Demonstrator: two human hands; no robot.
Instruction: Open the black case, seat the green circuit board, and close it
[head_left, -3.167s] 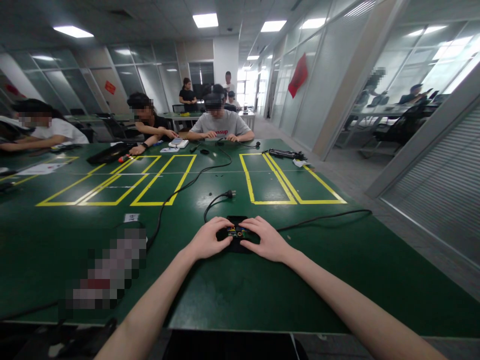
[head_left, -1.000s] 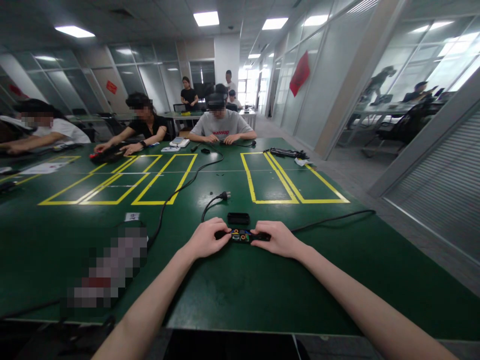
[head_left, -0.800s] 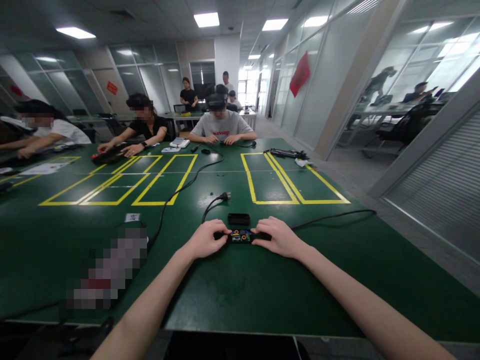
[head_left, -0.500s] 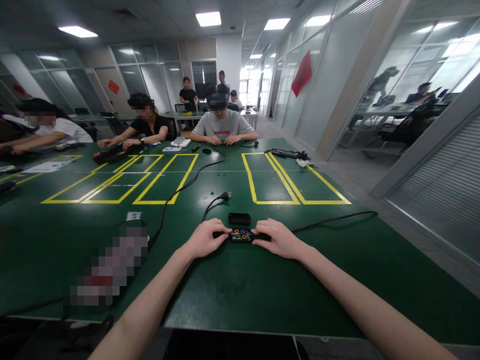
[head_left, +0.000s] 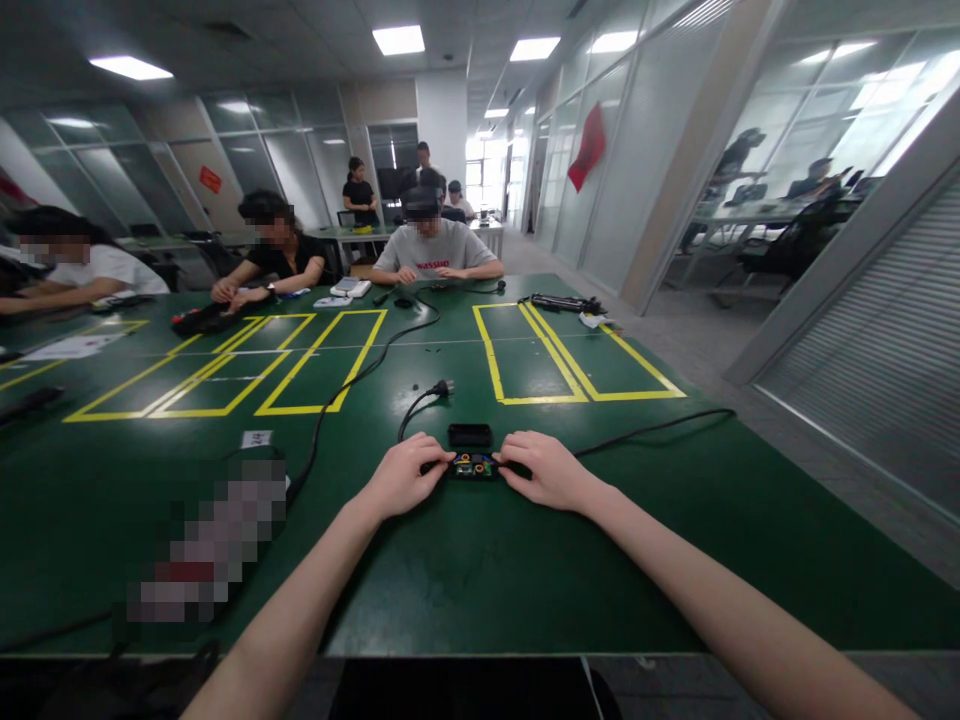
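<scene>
An opened black power adapter case lies on the green table in front of me, with a circuit board and its coloured parts showing inside. My left hand pinches its left end between thumb and fingers. At the right end, the fingers of my right hand close on the case or the cord there; the exact contact is partly hidden. Just beyond the case sits a separate black cover, its hollow side up. A power plug on a black cord rests farther off, its cord running back behind my left hand.
A black cord stretches right from my right hand. To the left lies a blurred-out power strip with a long cable. Yellow tape rectangles mark the table. A folded black tripod lies beyond; co-workers sit across.
The whole view has shifted slightly, moving the scene left. Both my hands stay at the ends of the case. Across the table, the hands of co-workers have moved a little.
</scene>
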